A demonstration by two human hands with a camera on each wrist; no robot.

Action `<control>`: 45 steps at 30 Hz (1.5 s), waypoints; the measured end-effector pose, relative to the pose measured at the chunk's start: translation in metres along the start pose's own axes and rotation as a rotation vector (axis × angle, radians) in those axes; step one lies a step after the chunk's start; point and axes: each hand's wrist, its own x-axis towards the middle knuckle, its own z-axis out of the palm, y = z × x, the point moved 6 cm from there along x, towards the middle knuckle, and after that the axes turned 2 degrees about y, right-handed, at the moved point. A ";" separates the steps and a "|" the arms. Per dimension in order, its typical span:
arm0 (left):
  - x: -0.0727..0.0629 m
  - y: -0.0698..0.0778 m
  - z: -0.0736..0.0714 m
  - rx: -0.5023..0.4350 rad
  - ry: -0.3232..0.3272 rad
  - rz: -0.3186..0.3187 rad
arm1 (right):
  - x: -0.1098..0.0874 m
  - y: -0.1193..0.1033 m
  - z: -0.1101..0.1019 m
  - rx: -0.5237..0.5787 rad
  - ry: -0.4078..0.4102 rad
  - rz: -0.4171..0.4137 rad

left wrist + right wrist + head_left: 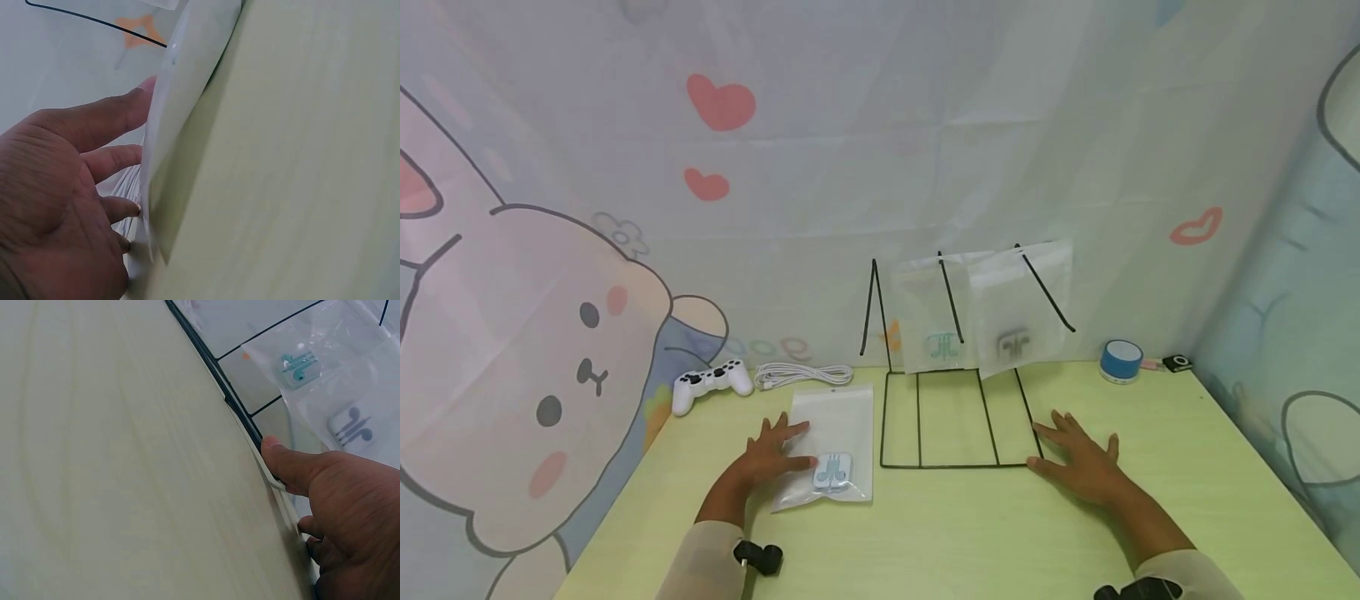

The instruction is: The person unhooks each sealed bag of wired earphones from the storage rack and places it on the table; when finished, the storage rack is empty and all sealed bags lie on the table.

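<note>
My left hand [769, 454] lies spread over the left side of a clear-and-white zip bag [831, 417] on the table. Inside the bag, near its lower end, is a small white case with light blue earphones [832, 472]. In the left wrist view the fingertips touch the bag [187, 75], whose near edge curves up. My right hand [1078, 458] rests with spread fingers at the front right corner of a black wire rack [940, 467]; its thumb touches the frame. Two similar bags hang on the rack's hooks, one with teal earphones [942, 346], the other with dark earphones [1015, 343].
A white game controller [711, 383] and a coiled white cable [802, 376] lie at the back left. Behind the right hand stand a blue and white round container [1122, 361] and a small black item [1177, 363]. A printed cloth backdrop [850, 167] rises along the table's back edge.
</note>
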 end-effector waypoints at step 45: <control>0.041 0.131 0.013 -0.416 0.066 0.280 | 0.001 -0.004 -0.002 -0.009 0.004 -0.011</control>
